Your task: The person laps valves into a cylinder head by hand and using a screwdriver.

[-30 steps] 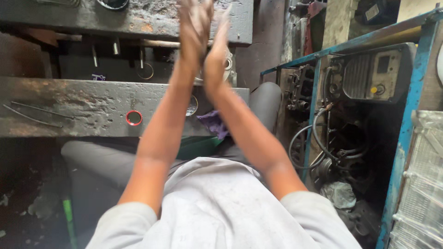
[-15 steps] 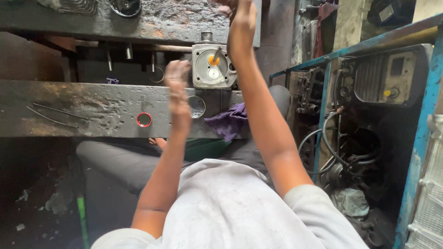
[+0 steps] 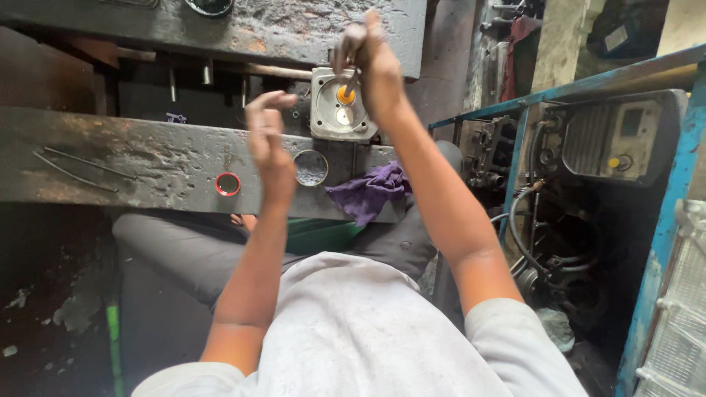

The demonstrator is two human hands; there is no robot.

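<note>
Where the pitted steel bench (image 3: 147, 158) runs: right hand (image 3: 375, 62) pinching a thin stick (image 3: 351, 82) over the square grey casting (image 3: 340, 106); left hand (image 3: 268, 143) spread, empty.

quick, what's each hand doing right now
Left hand: open, fingers loosely curled, holding nothing, raised above the dark workbench.
Right hand: closed on a thin tool whose tip meets the orange cap on the grey metal engine part.

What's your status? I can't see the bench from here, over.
Right hand gripping a thin tool stem on the orange-tipped spot of the grey metal casting. Left hand open in the air, holding nothing. Purple rag lies beside the casting, not blocking.
</note>
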